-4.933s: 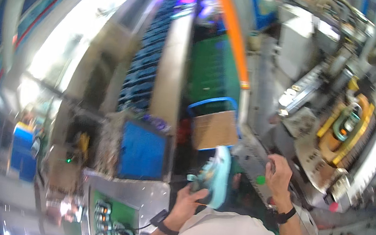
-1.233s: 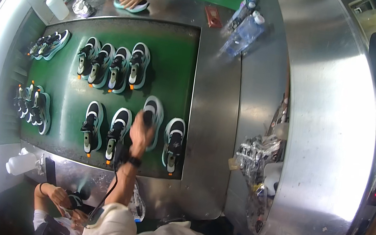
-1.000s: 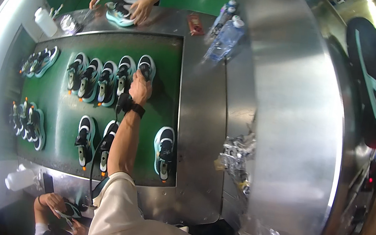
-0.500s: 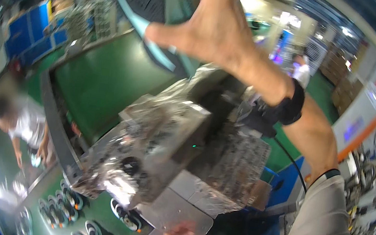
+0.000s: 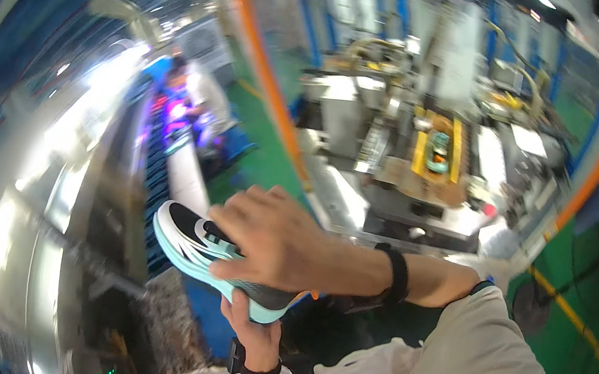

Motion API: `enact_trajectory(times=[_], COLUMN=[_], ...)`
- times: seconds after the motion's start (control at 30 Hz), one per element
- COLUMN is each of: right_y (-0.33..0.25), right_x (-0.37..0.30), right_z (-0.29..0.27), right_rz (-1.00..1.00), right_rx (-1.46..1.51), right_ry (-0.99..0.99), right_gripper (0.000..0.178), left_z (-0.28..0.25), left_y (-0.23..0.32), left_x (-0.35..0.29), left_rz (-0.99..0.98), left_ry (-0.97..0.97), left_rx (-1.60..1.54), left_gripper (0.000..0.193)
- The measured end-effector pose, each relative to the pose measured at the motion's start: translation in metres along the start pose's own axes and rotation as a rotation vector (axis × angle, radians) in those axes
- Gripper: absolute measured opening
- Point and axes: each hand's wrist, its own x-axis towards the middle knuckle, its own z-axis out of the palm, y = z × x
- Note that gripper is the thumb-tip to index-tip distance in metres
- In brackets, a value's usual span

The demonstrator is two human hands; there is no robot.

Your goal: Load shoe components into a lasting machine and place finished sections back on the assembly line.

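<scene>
Sneaker (image 5: 190, 244) now off the high machine, down at chest lvl: right hand (image 5: 283, 243) clamps over upper, left hand (image 5: 252, 319) cups sole — pickup done.

Green floor (image 5: 596, 278) spans 12 to 4 o'clock, a yellow line (image 5: 574, 317) crossing it at 4. Grey machine bed (image 5: 428, 206) at 1 o'clock carries a yellow fixture (image 5: 438, 150) holding a teal shoe (image 5: 439, 142).
</scene>
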Motion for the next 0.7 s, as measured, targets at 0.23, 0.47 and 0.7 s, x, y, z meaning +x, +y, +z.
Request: enact_trajectory(times=[0.23,0.47,0.7], right_y=[0.164,0.247,0.242], right_x=[-0.194,-0.346,-0.402], right_z=[-0.087,-0.156,-0.214], right_rz=[0.796,1.074,1.058], right_rx=[0.786,0.622,0.308], right_ry=[0.327,1.054,1.372], right_gripper=[0.073,0.064,0.071], left_z=[0.158,0.275,0.334], left_y=[-0.135,-0.309,-0.544], left_x=[0.038,0.068,0.155], left_rz=[-0.530,-0.590,-0.422], left_ry=[-0.350,-0.841,-0.760], left_rx=[0.204,0.557,1.037], left_gripper=[0.050,0.078,0.089])
